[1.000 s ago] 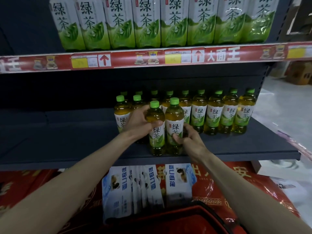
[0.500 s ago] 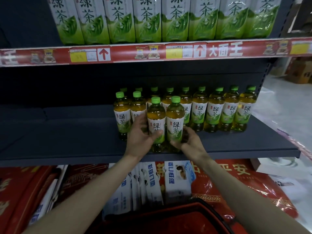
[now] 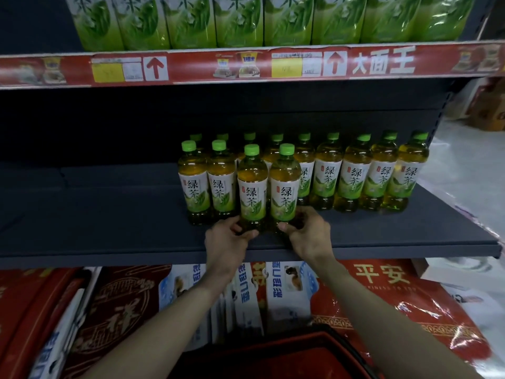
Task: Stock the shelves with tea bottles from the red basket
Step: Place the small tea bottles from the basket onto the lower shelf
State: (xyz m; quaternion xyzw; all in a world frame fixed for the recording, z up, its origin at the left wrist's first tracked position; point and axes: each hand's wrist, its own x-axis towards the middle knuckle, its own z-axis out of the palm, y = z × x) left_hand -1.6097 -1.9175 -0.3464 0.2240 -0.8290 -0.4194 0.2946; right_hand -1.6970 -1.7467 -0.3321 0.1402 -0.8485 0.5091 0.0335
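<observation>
Nearest, at 6 o'clock: red basket point(image 3: 273, 344), only the rim in view. Just beyond, at centre: left hand point(image 3: 224, 242) curled round the base of left bottle point(image 3: 252, 187); right hand point(image 3: 308, 236) curled round the base of right bottle point(image 3: 285, 187). Both bottles upright, touching, standing near the front edge of shelf point(image 3: 109, 228). Behind, from 12 to 2 o'clock: row point(image 3: 355, 176) of like bottles, upright, green-capped. Farthest, at 12 o'clock: green packs point(image 3: 237, 20) on the upper shelf.

left hand point(image 3: 226, 242): bare, slim fingers, knuckles showing
right hand point(image 3: 308, 236): bare, thumbnail short and plain
left forearm point(image 3: 169, 324): bare along all its visible length, slender
right forearm point(image 3: 382, 318): bare likewise, slender
</observation>
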